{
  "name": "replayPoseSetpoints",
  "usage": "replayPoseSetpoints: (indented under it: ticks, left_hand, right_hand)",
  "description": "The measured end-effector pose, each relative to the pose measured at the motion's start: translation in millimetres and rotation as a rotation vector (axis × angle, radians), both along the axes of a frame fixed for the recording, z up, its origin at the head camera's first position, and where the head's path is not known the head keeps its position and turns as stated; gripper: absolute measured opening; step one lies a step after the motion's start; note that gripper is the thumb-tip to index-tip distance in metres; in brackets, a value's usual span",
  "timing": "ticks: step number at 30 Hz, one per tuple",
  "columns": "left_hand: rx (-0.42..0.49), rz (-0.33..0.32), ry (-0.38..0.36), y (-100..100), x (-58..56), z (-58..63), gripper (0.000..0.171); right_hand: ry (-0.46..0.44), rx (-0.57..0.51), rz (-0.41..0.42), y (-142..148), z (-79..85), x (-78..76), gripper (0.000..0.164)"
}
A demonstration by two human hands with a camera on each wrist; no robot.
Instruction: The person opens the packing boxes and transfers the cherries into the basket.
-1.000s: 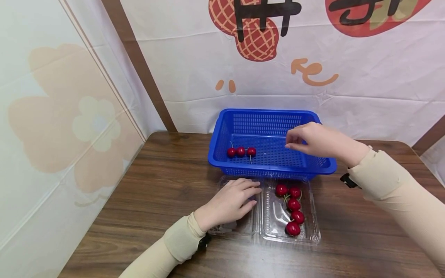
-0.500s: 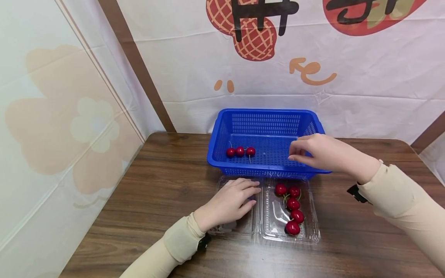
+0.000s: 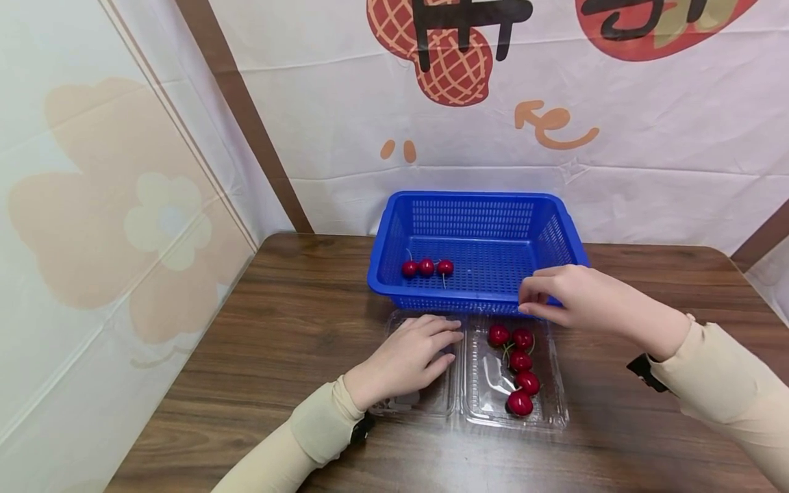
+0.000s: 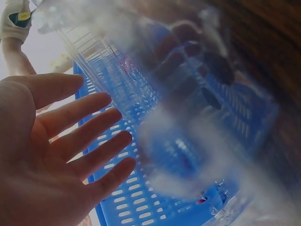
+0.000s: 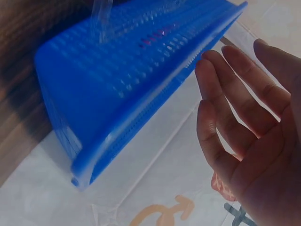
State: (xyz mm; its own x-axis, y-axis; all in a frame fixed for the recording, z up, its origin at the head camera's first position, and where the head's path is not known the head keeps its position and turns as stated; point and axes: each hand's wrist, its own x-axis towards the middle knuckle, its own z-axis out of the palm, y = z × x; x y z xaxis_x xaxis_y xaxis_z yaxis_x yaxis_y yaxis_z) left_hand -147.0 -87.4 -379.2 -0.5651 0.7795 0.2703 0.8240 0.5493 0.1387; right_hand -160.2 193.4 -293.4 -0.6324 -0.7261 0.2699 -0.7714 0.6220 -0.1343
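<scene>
A clear plastic clamshell box (image 3: 481, 418) lies unfolded on the table, with several red cherries (image 3: 520, 361) in its right half. My left hand (image 3: 409, 356) rests over the box's left half, fingers extended; in the left wrist view its palm and straight fingers (image 4: 89, 141) show beside the clear plastic. Over the front right rim of the blue basket (image 3: 385, 281) hovers my right hand (image 3: 570, 294). Its fingers are loosely bent, and the right wrist view shows nothing between those fingers (image 5: 235, 108). Three stemmed cherries (image 3: 427, 268) sit at the left inside the basket.
The basket stands directly behind the box on the brown wooden table (image 3: 277, 308). A printed cloth (image 3: 345, 89) hangs close behind the basket, and another pale cloth panel (image 3: 92, 239) borders the table on the left.
My right hand has moved from above the basket's inside toward me and slightly right, to its front right rim. My left hand and the cherries have stayed put.
</scene>
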Motion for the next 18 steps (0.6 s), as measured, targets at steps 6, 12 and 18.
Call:
replayPoseSetpoints:
  ticks: [6,12,18]
  left_hand:
    - [-0.011,0.007,0.001,1,0.6,1.1,0.036]
    - [-0.006,0.004,0.004,1,0.5,2.2,0.036]
    - [-0.006,0.002,0.004,0,0.8,1.9,0.035]
  right_hand:
    - [-0.024,-0.007,0.024,-3,-9.8,11.6,0.005]
    - [-0.039,-0.028,0.067,-6,-19.1,19.5,0.005]
    - [-0.045,-0.035,0.098,-9,-30.3,25.4,0.004]
